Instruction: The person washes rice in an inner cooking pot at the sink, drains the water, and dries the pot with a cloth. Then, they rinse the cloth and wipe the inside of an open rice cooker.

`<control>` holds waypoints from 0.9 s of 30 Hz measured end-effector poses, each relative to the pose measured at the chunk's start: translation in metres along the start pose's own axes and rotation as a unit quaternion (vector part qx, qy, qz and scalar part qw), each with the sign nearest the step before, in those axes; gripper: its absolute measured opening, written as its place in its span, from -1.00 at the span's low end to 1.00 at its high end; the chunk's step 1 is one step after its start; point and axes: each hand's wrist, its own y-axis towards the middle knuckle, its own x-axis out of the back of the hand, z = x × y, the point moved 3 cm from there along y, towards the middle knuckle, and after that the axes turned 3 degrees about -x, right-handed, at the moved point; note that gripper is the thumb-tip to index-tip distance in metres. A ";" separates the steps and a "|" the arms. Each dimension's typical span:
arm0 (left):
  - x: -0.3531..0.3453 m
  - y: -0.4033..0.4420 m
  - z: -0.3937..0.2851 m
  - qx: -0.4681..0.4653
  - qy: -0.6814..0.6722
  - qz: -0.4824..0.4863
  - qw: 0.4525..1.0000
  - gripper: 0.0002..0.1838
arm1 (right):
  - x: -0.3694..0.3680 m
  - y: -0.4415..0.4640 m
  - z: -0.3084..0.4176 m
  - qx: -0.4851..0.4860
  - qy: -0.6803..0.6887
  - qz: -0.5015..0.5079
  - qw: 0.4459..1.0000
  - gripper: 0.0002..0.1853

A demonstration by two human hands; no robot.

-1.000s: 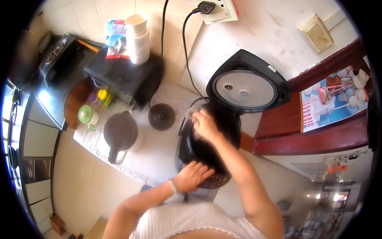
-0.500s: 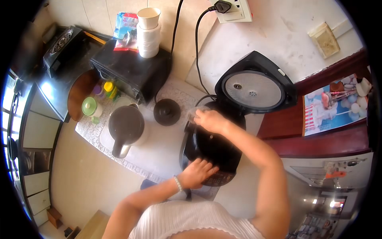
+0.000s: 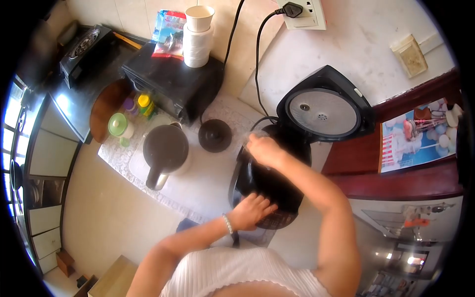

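Note:
A black rice cooker (image 3: 277,185) stands on the lace-covered table, its round-lined lid (image 3: 324,113) raised. On the cooker's front rim, by the control panel, rests my left hand (image 3: 253,212), fingers spread and a beaded bracelet at the wrist. My right hand (image 3: 263,150) is closed at the cooker's upper left edge, its fingers pinched round something pale and see-through, perhaps a cloth or a thin bag; blur hides what it is. Left of the cooker lie a round dark lid (image 3: 214,135) and a kettle with a dark top (image 3: 166,148).
Behind, a black oven (image 3: 170,81) carries stacked paper cups (image 3: 198,42) and a coloured packet (image 3: 169,34). A green-lidded cup (image 3: 118,124) and small bottles stand at left. A cord runs from the wall socket (image 3: 304,14). A picture (image 3: 418,136) lies at right.
The view has shifted, so the scene sits further right. My right hand has moved from over the cooker's opening to its upper left edge. My left hand stays on the front rim.

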 end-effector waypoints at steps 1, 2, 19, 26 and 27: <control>0.000 0.000 0.000 0.000 -0.003 0.005 1.000 -0.18 | 0.001 -0.002 -0.002 0.026 0.039 0.017 0.999 -0.90; 0.000 0.001 0.000 0.000 -0.007 0.010 1.000 -0.17 | 0.001 -0.004 -0.002 0.052 0.078 0.034 0.995 -0.90; 0.002 -0.001 0.000 -0.006 -0.009 0.018 1.000 -0.17 | -0.007 -0.004 0.031 -0.101 0.138 0.075 0.982 -0.82; 0.002 0.001 0.001 -0.013 -0.017 0.004 1.000 -0.18 | -0.001 0.011 0.017 -0.125 0.179 0.129 0.967 -0.70; 0.003 0.000 0.001 -0.014 -0.016 0.005 1.000 -0.17 | 0.001 0.010 0.016 -0.127 0.203 0.108 0.965 -0.70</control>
